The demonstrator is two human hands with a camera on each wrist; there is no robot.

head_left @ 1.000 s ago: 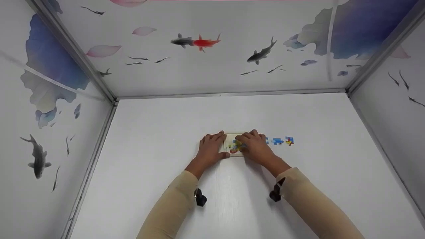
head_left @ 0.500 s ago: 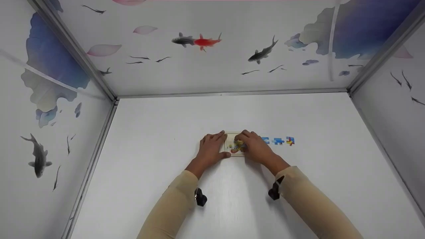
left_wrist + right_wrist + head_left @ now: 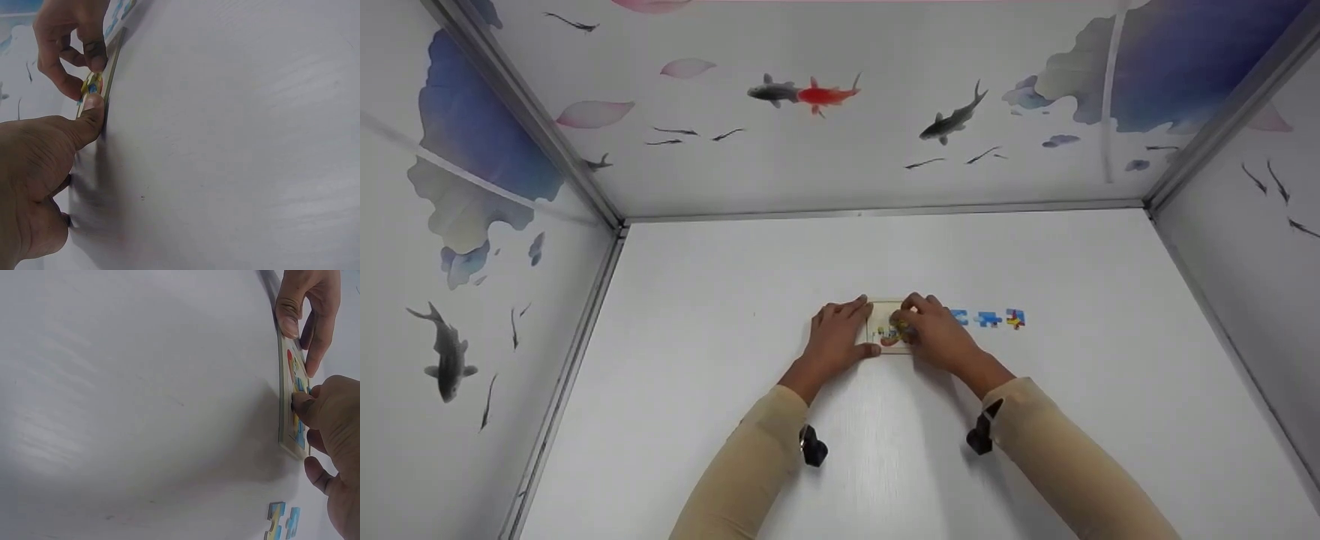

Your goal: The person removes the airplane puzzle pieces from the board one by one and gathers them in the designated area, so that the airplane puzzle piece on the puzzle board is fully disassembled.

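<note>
A small wooden puzzle board (image 3: 879,309) with a pale frame lies flat on the white table. My left hand (image 3: 837,334) grips its left end, the thumb at the near edge and a finger at the far corner. Over the right part of the board, my right hand (image 3: 943,334) pinches a yellow and blue puzzle piece (image 3: 92,84) between thumb and finger. The right fingers partly cover that piece and the board's right end. In the right wrist view, the board's rim (image 3: 285,417) and printed picture show beneath both hands.
Several loose blue jigsaw pieces lie in a row right of the board, including a plain blue piece (image 3: 988,319) and a blue, red and yellow one (image 3: 1015,319). Walls printed with fish (image 3: 825,95) enclose the table's back and sides.
My right hand has shifted slightly left over the board, uncovering more of the nearest loose piece. Its fingers have moved a little around the pinched piece. The left hand stays put.
</note>
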